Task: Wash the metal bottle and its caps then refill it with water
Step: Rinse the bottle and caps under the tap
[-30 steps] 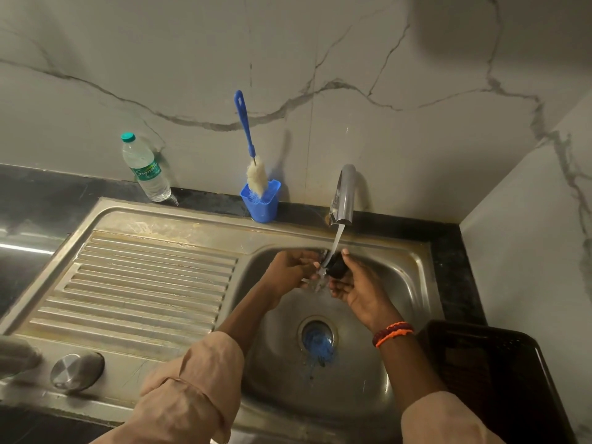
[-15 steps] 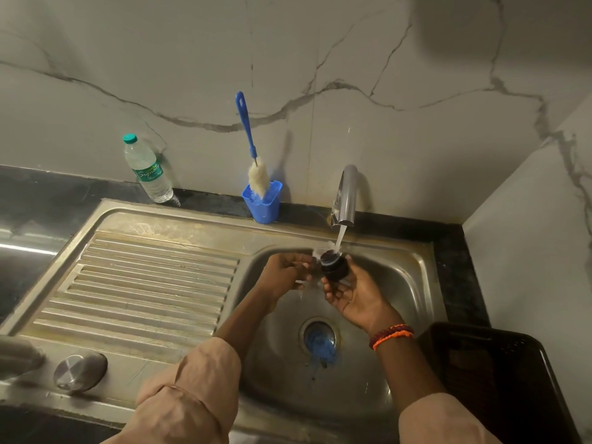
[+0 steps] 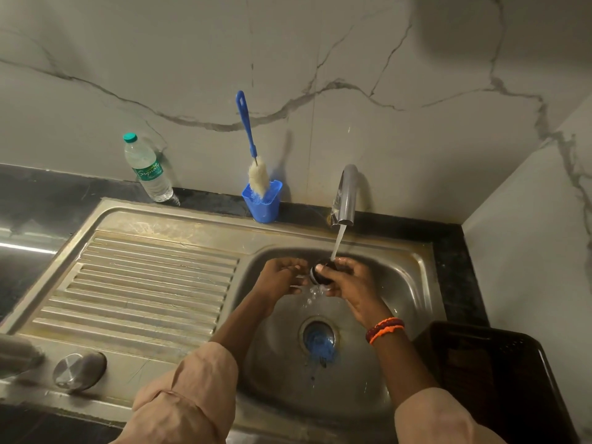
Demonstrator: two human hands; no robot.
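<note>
Over the sink bowl (image 3: 407,283), my right hand (image 3: 349,283) grips a small black cap (image 3: 320,275) with a pale ring, held under the stream from the tap (image 3: 346,197). Just left of the cap is my left hand (image 3: 280,278), fingers curled toward it; whether they touch or hold anything is unclear. A round metal cap (image 3: 78,371) sits on the drainboard's near left corner. At the far left edge lies a blurred metal body (image 3: 16,357), probably the bottle.
A blue-handled bottle brush (image 3: 253,155) stands in a blue cup (image 3: 264,205) at the wall. A plastic water bottle (image 3: 147,169) stands further left. A dark basket (image 3: 499,373) sits right of the sink. Something blue covers the drain (image 3: 318,339).
Both hands stay under the running water. The cap has turned in my right hand, with its ringed end now pointing left. My left hand has barely shifted.
</note>
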